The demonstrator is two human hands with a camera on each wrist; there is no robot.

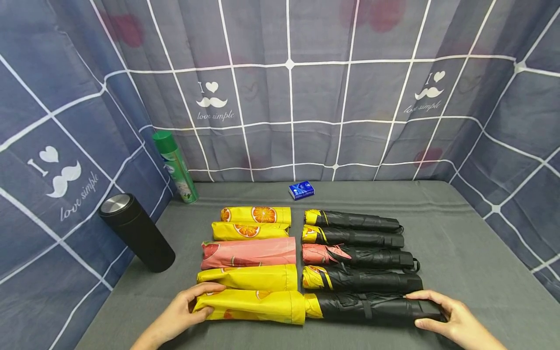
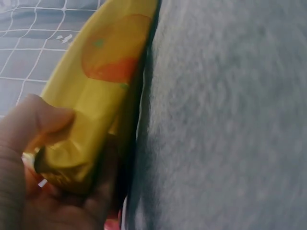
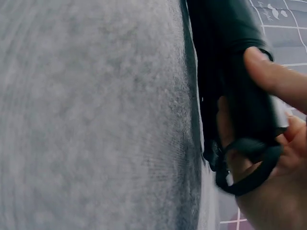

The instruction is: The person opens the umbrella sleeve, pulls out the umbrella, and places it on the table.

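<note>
Fingers of both hands, left hand (image 1: 181, 311) and right hand (image 1: 455, 318), curl round the ends of the nearest umbrella (image 1: 350, 307), seemingly light, slippery-sleeved, stiff-cored, best gripped at its handle.

hands: 2, left hand (image 1: 181, 313) | right hand (image 1: 455, 323) | bare, no sleeves, no rings

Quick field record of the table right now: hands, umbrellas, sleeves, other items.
left hand: grips nearest yellow sleeve
right hand: grips handle end of nearest black umbrella
sleeve state: umbrella tip inside sleeve mouth
sleeve column: five
umbrella column: five
other items: black flask, green spray can, blue packet
surface: grey cloth
</note>
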